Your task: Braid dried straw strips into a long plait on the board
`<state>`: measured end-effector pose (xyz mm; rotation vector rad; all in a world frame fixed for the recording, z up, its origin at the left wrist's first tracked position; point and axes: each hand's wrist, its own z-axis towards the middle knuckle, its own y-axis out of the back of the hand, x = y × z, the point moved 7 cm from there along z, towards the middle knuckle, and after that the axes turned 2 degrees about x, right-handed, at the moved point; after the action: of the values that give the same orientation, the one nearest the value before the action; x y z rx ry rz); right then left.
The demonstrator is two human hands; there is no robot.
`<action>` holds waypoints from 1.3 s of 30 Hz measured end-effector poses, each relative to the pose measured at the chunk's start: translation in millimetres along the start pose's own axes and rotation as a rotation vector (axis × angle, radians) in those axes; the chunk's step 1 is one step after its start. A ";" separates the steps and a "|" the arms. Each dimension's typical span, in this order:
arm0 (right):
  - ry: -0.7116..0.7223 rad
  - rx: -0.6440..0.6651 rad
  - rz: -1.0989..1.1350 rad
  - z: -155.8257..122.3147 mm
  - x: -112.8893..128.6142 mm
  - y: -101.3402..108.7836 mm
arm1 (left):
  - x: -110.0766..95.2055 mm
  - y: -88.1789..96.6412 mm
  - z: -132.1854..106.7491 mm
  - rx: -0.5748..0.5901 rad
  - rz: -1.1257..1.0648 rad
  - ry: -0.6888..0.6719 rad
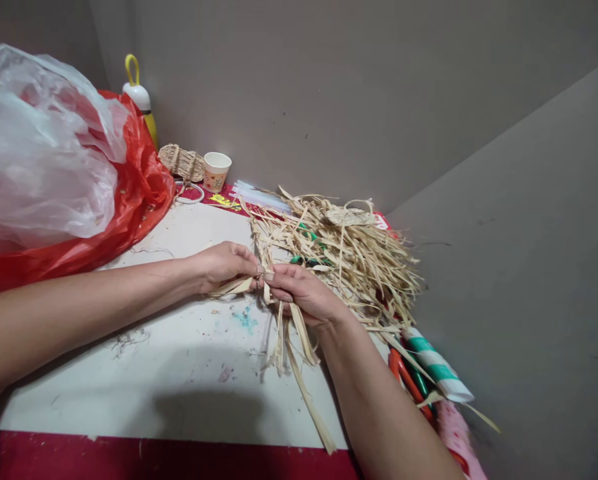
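Red trim edges the stained white table [179, 380], which is set into a corner of bare grey walls [379, 100]. Over its middle, the left hand [223, 265] and right hand [303, 297] pinch tight on pale straw strips [289, 340], just beside a straw heap [349, 250]. Plastic bags [43, 153] sit far left.

pale straw strips [283, 320] (flat, dry), pinched, ends hanging
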<state>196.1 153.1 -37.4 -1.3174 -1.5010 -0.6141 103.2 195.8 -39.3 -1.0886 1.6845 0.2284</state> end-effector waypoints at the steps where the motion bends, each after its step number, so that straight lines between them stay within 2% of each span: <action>1: -0.002 -0.005 -0.011 -0.1 -0.1 -0.2 | 1.2 -0.1 0.4 0.009 0.003 0.015; 5: -0.006 -0.013 -0.041 0.1 -1.2 -1.0 | 1.2 1.5 1.5 0.013 0.089 0.006; 10: 0.013 -0.025 -0.090 0.4 -1.1 0.1 | -6.7 3.1 1.1 -0.023 0.258 -0.133; 13: 0.034 -0.033 -0.146 0.5 0.0 1.2 | -8.0 -1.2 -1.5 -0.007 0.287 -0.165; 16: 0.067 -0.042 -0.242 0.8 1.6 1.9 | -7.5 -5.4 -4.7 0.000 0.274 -0.149; 22: 0.097 -0.052 -0.355 1.5 2.0 1.1 | 0.0 -6.9 -6.1 0.036 0.289 0.010; 27: 0.105 -0.054 -0.365 1.2 2.5 1.4 | -6.2 -4.0 -5.6 0.024 0.385 -0.038; 33: 0.133 -0.077 -0.388 -1.1 7.5 -1.3 | -9.1 -0.2 -3.7 -0.011 0.365 -0.077; 39: 0.094 -0.113 -0.491 -7.7 14.5 2.6 | -11.8 2.7 -2.7 -0.062 0.379 -0.119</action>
<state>202.7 153.2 -22.0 -0.9835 -1.7423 -1.0708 99.6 202.0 -29.2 -0.7754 1.7742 0.5792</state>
